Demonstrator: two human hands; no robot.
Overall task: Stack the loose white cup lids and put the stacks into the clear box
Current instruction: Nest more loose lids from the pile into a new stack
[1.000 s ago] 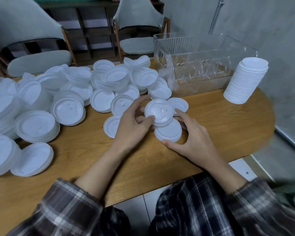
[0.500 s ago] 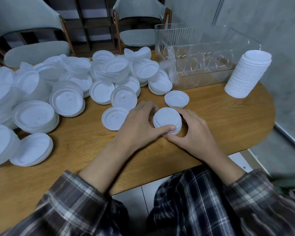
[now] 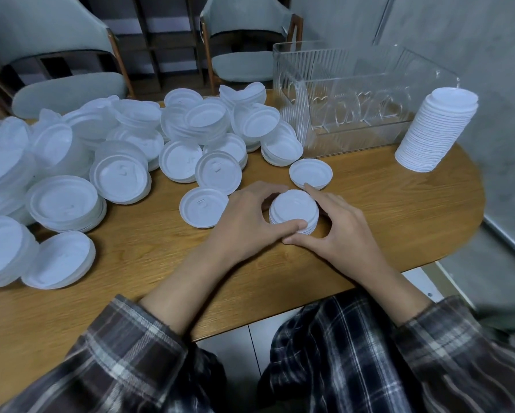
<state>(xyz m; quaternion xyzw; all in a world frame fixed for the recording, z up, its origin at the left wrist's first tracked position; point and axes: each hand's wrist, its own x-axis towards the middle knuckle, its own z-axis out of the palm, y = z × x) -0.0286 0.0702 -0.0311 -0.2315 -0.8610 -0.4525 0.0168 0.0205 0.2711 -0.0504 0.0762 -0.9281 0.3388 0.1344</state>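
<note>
Far left, a sprawling heap of loose white plastic cup lids (image 3: 71,162) covers that end of the oval wooden worktop (image 3: 399,210), some nested in low piles, some tipped on edge. Moving in, one flat white single lid (image 3: 201,211) lies just beside the left hand (image 3: 244,222). That hand's grip is curled round the short stack of white plastic lids (image 3: 293,211), with the fingers over the far left edge and the thumb pressed on the near side. The stack sits on the worktop squarely between the two hands. The right hand (image 3: 342,231) takes its grip on the same stack from the other side, forefinger along the far right rim and thumb low at the near base, just under the left thumb. Behind the stack lies an upturned white lid (image 3: 310,174); I cannot tell whether the right forefinger tip touches it. Further back stands the clear ribbed plastic box (image 3: 339,93), open-topped. Far right, a tall stack of white lids (image 3: 437,132) rises just beside the box.
</note>
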